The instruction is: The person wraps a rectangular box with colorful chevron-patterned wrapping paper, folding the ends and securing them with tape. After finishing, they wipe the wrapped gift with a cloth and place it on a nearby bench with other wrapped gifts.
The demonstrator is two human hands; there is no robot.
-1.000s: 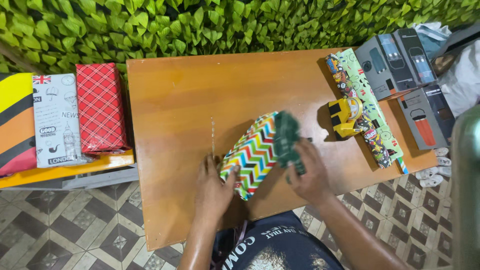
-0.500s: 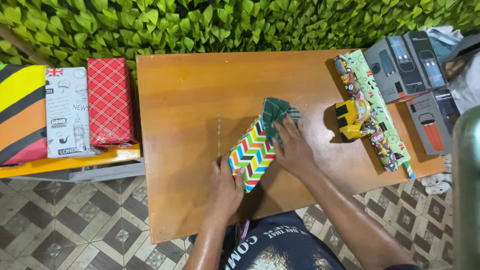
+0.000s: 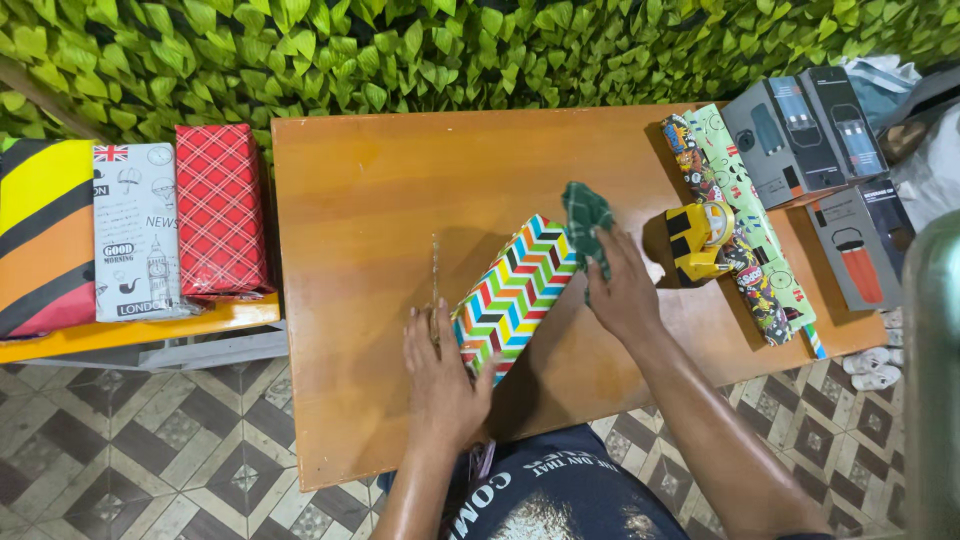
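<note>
A box wrapped in bright zigzag paper (image 3: 517,292) lies tilted on the wooden table (image 3: 370,200). My left hand (image 3: 441,375) rests flat on the table against the box's near left corner, fingers spread. Gripped in my right hand (image 3: 622,288) is a dark green checked cloth (image 3: 585,217), held against the box's far right end. The cloth sticks up above my fingers.
A yellow tape dispenser (image 3: 700,239) and rolls of patterned wrapping paper (image 3: 740,220) lie right of my right hand. Grey and black product boxes (image 3: 805,125) sit at the far right. Wrapped gifts (image 3: 218,210) stand on a yellow shelf at left. A leafy green wall runs behind.
My right hand moved the green cloth from the box's top toward its far right end. The box has tilted flatter. My left hand slid down to the near corner.
</note>
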